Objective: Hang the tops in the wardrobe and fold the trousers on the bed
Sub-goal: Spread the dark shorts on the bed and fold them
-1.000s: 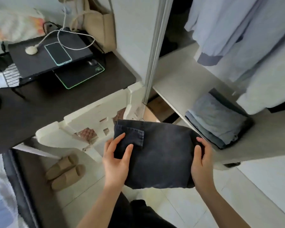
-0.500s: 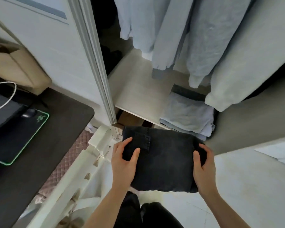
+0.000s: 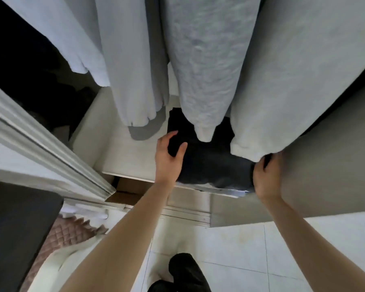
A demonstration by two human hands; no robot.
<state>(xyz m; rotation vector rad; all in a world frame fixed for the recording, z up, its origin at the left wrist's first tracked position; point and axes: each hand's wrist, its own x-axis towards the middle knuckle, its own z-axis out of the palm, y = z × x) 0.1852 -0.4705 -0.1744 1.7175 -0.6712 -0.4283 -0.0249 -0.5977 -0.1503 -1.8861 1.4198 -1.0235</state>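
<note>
The folded dark trousers (image 3: pixel 211 163) lie on the white wardrobe shelf (image 3: pixel 118 152), on top of a pale folded garment whose edge (image 3: pixel 230 191) shows beneath. My left hand (image 3: pixel 169 157) grips their left edge, thumb on top. My right hand (image 3: pixel 266 175) grips their right edge, fingers curled round it. Pale grey and light blue tops (image 3: pixel 204 66) hang above, and their hems and cuffs cover the back part of the trousers.
The wardrobe's sliding door frame (image 3: pixel 46 148) runs diagonally at left. A grey wardrobe side panel (image 3: pixel 329 157) stands close on the right. A dark desk (image 3: pixel 19 232) and a white chair with a quilted pink cushion (image 3: pixel 67 234) are at lower left. White floor tiles (image 3: pixel 251 249) lie below.
Both hands carried the folded trousers forward from above the chair into the wardrobe and set them on the pale folded pile under the hanging tops. The view has moved closer.
</note>
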